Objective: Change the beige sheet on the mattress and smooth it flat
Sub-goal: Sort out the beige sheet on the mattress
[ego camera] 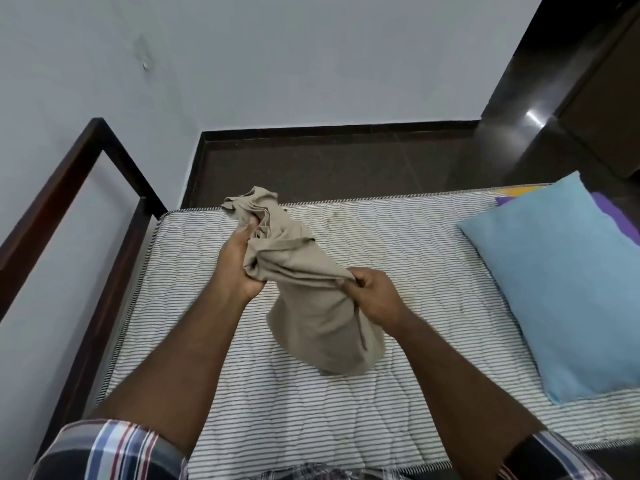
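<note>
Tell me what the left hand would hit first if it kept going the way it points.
Likely the bare striped mattress near its far edge: the left hand, gripping the bunched beige sheet, points away; depth unclear.

No text, label, brand, number or sign can be read anywhere in the head view.
</note>
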`<state>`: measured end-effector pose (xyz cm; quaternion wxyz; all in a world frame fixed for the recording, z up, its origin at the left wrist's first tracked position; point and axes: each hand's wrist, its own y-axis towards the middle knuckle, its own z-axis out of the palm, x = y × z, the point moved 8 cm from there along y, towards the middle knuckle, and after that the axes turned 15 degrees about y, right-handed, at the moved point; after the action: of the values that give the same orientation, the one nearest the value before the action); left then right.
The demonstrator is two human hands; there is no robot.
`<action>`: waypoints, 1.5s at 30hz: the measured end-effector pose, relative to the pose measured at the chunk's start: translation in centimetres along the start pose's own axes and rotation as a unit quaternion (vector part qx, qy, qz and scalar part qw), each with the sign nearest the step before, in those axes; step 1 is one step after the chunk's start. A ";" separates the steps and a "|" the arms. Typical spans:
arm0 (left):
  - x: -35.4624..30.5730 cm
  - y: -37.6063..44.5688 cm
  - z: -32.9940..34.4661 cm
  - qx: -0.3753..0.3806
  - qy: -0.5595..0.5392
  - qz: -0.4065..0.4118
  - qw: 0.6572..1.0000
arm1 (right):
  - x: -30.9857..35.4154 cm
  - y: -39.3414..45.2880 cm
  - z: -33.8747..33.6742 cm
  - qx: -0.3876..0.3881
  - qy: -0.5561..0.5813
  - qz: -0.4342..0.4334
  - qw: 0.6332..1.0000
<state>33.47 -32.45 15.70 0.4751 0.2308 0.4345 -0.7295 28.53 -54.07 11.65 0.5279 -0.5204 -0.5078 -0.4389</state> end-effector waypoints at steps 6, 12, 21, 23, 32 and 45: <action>-1.0 -1.3 2.1 0.010 0.007 0.033 0.999 | 4.5 0.8 2.0 0.070 0.057 -0.007 0.996; -0.1 -1.1 2.9 0.044 0.051 0.013 0.998 | 6.3 2.0 2.3 0.014 0.041 -0.038 0.998; 1.2 -1.2 4.3 0.061 0.067 -0.001 0.996 | 8.5 1.7 4.4 0.104 0.178 -0.012 0.978; 1.8 -1.5 4.4 0.057 0.093 -0.013 0.994 | 8.1 2.8 3.4 0.027 0.137 -0.021 0.990; -2.7 -2.9 -2.8 -0.028 0.110 -0.004 0.994 | 8.2 2.5 -14.4 -0.357 0.311 -0.025 0.880; 0.9 -2.6 1.8 -0.053 0.116 -0.022 0.992 | 1.0 -0.5 -4.0 0.002 0.017 0.152 0.988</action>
<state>30.88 -33.96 17.08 0.4172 0.2788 0.5293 -0.6841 28.42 -58.04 12.91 0.5981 -0.5829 -0.4146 -0.3614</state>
